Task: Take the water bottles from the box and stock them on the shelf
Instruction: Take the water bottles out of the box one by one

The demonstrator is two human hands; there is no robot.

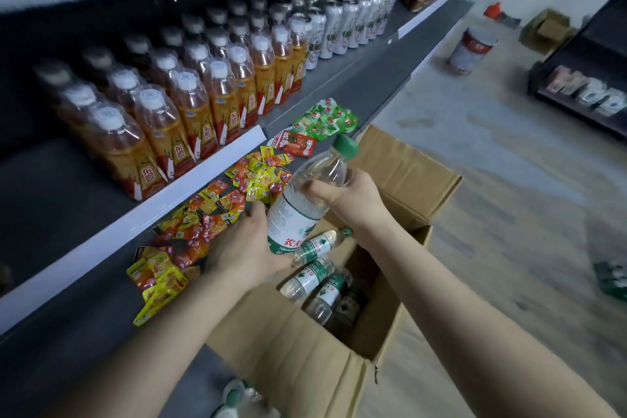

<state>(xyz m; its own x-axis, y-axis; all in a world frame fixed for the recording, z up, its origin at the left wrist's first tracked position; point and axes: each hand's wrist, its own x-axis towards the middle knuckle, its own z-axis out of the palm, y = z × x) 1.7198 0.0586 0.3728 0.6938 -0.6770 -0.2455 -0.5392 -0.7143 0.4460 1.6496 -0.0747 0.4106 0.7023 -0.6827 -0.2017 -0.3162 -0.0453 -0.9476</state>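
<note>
one held bottle (pixel 298 204), two hands

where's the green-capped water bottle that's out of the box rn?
Head view, centre: the water bottle is held in both hands, left hand at its base, right hand near its neck, above the open cardboard box.

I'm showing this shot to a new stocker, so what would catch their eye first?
First, the water bottle with its green cap, held at centre by both hands, left hand at its base, right hand near its shoulder, above the open cardboard box holding more bottles. Next, the rows of orange drink bottles on the upper shelf at left, and the bright snack packets scattered on the lower shelf.
</note>
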